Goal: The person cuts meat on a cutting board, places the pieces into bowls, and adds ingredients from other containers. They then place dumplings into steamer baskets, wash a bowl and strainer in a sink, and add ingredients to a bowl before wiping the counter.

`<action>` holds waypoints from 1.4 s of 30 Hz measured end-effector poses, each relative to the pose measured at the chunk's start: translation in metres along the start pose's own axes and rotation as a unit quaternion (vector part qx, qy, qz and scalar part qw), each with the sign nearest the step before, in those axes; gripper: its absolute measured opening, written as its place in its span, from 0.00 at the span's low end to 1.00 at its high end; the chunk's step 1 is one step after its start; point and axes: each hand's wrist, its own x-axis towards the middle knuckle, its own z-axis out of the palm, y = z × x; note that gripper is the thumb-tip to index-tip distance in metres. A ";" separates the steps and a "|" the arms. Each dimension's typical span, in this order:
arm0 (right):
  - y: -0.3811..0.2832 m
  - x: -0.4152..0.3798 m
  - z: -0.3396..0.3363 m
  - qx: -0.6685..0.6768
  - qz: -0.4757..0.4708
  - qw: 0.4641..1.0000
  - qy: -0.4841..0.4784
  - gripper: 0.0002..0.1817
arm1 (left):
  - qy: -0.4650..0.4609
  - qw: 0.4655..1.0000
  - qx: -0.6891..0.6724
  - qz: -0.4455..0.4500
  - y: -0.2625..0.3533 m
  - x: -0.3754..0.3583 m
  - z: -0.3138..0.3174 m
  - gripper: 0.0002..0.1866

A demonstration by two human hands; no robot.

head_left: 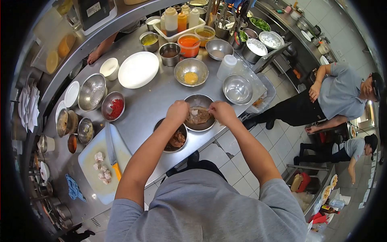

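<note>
A piece of brown meat (198,117) with a pale patch is in a steel bowl (204,128) near the table's front edge. My left hand (178,111) is closed, its fingertips pinching the meat's left side over the bowl. On the other side, my right hand (223,112) is also closed, thumb and finger pinched at the meat's right edge. The exact grip is partly hidden by the fingers. Under my left forearm stands a second steel bowl (185,142), partly covered, with more brown meat (177,139) in it.
To the left, a cutting board (90,161) bears a yellow-handled knife (112,151) and several garlic bulbs (105,176). A bowl of red food (117,108), a white oval plate (139,69) and a bowl with yellow food (191,77) stand behind. Co-workers (346,94) are on the right.
</note>
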 end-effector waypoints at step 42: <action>0.146 0.124 -0.125 0.479 0.122 0.734 0.466 0.13 | 0.430 0.657 -0.458 -0.416 -0.135 -0.360 -0.109 0.09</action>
